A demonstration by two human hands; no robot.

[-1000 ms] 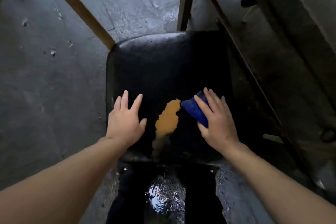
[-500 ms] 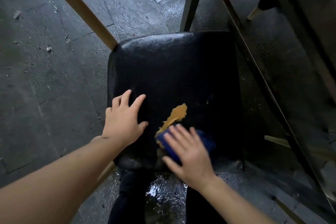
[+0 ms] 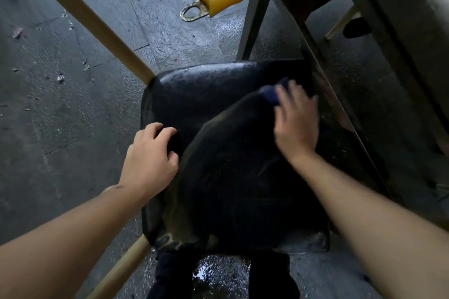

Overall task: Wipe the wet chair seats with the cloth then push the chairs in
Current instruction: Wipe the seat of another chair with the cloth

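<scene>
Cloth [image 3: 272,96]: blue, at the seat [image 3: 213,94]'s 1 o'clock corner.
Right hand [image 3: 296,126]: fingers near straight, pressing the cloth down.
Left hand [image 3: 149,160]: seat's 9 o'clock edge, fingers bent; gripping or just bracing, can't tell.
Progress: wipe under way; pushing in not yet done.

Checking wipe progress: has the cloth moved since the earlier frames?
Yes. Against the chair seat, the blue cloth went from the near edge to the far right corner.

Dim light, wet floor [image 3: 80,133] glinting, right hand [image 3: 295,126] blurred
</scene>
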